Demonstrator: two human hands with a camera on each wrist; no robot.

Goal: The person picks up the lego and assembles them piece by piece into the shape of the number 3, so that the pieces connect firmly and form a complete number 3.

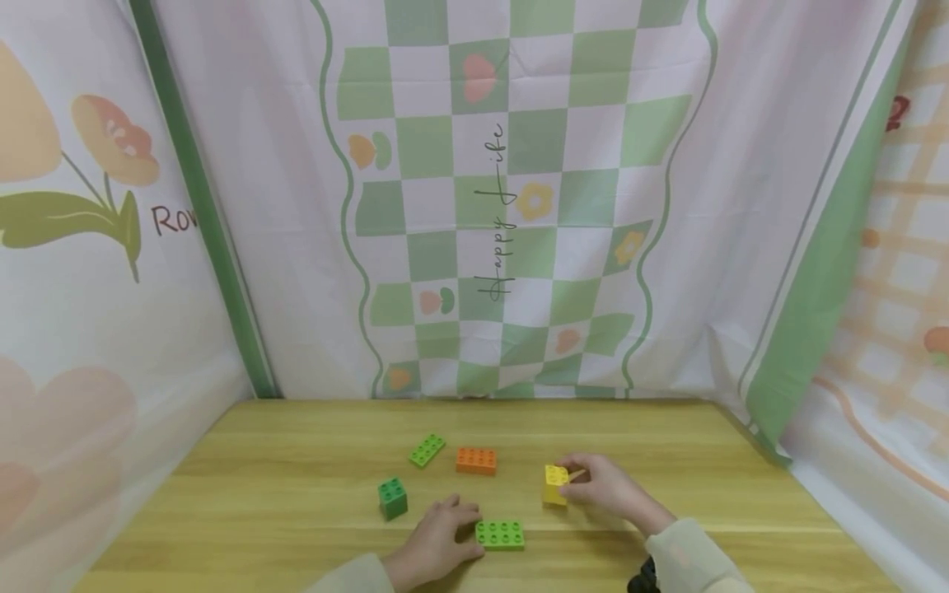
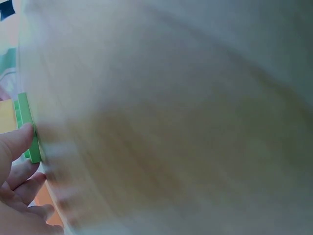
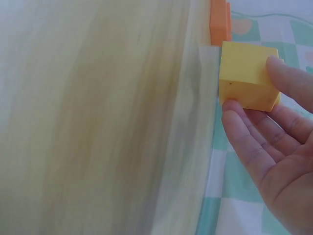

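My left hand (image 1: 437, 539) is at the left end of a flat light green brick (image 1: 500, 535) with two rows of studs, thumb on the near side and fingers on the far side. In the left wrist view the thumb and a fingertip pinch this light green brick (image 2: 29, 128) by its edges. My right hand (image 1: 608, 492) holds a yellow block-shaped brick (image 1: 555, 486) between thumb and fingers, studs facing up. The right wrist view shows the yellow brick (image 3: 248, 63) close to the tabletop; whether it touches I cannot tell.
Beyond the hands lie an orange brick (image 1: 476, 461) and a slim light green brick (image 1: 427, 450). A dark green brick (image 1: 393, 498) stands left of the left hand. Something black (image 1: 643, 578) sits under the right sleeve. A patterned curtain (image 1: 489, 247) hangs behind the wooden table (image 1: 296, 494).
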